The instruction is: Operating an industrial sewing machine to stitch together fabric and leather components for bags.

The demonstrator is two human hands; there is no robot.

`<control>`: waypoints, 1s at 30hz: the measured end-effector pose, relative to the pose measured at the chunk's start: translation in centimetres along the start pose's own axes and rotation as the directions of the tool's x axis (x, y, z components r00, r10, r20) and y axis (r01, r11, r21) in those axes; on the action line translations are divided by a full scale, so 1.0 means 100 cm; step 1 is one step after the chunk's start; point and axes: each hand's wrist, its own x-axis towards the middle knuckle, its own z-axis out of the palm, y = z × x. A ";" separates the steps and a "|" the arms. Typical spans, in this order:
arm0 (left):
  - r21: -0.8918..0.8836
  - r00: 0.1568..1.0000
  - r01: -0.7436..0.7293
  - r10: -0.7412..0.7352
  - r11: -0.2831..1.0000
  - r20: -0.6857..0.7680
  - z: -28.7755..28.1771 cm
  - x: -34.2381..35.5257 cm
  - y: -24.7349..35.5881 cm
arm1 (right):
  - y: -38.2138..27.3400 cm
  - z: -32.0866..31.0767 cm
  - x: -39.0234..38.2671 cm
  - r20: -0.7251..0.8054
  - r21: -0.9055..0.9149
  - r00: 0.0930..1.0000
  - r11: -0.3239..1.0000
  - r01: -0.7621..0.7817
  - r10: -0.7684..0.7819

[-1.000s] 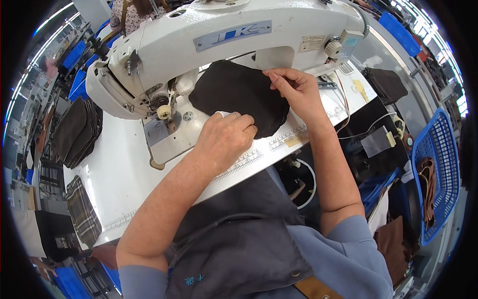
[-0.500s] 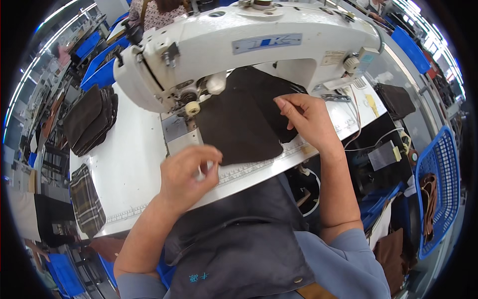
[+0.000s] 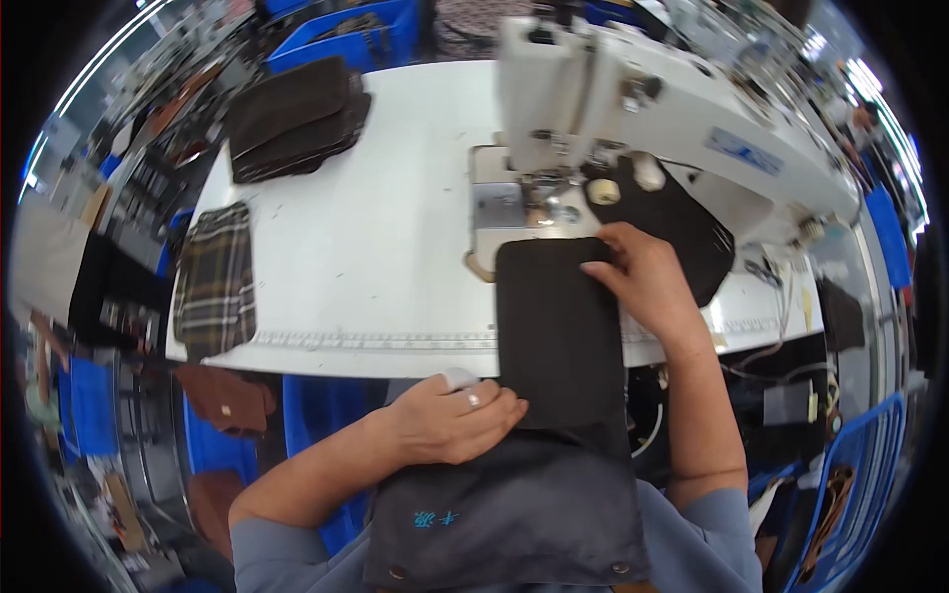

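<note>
A dark brown rectangular fabric panel (image 3: pixel 559 331) with rounded corners hangs over the table's front edge, its lower end in front of my apron. My left hand (image 3: pixel 450 417) is closed on its lower left corner; it wears a ring and a white finger cover. At the upper right corner my right hand (image 3: pixel 647 282) pinches the panel between thumb and fingers. Just beyond the panel stands a white sewing machine (image 3: pixel 682 109), its needle area by a metal plate (image 3: pixel 497 206). Further dark brown pieces (image 3: pixel 687 222) lie under the machine's arm, behind my right hand.
On the white table (image 3: pixel 395 247), a stack of dark brown pieces (image 3: pixel 292 119) lies far left, with folded plaid cloth (image 3: pixel 217 282) nearer. A ruler strip (image 3: pixel 376 341) runs along the front edge. A blue basket (image 3: pixel 850 474) stands right; a blue bin (image 3: pixel 346 40) stands behind.
My view has swung left. The panel has come out from beside the needle toward me, over the table edge. My left hand has closed on its lower corner, my right on its upper one.
</note>
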 end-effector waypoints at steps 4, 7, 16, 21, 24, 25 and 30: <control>-0.034 0.992 -0.087 0.083 0.996 -0.096 -0.002 -0.007 -0.002 | 0.029 0.006 0.003 0.064 0.234 0.989 0.961 -0.146 0.135; -0.018 0.994 -0.079 0.078 0.997 -0.080 -0.013 -0.019 -0.007 | 0.026 0.003 0.004 0.149 0.400 0.966 0.880 -0.256 0.214; 0.193 0.538 0.840 -0.822 0.507 -0.186 -0.115 -0.120 -0.083 | 0.032 0.005 0.005 0.165 0.504 0.951 0.807 -0.308 0.260; 0.289 0.158 0.949 -0.983 0.125 -0.095 -0.155 -0.160 -0.087 | 0.024 0.003 0.005 0.221 0.487 0.936 0.800 -0.350 0.275; 0.346 0.257 0.913 -0.963 0.215 -0.079 -0.155 -0.167 -0.089 | 0.020 0.001 0.004 0.228 0.514 0.943 0.793 -0.327 0.242; 0.341 0.264 0.913 -0.961 0.223 -0.079 -0.155 -0.171 -0.095 | 0.019 -0.001 0.003 0.250 0.516 0.940 0.789 -0.333 0.234; 0.169 0.149 0.979 -0.968 0.115 -0.202 -0.177 -0.163 -0.107 | 0.032 0.000 0.000 0.257 0.588 0.949 0.749 -0.305 0.185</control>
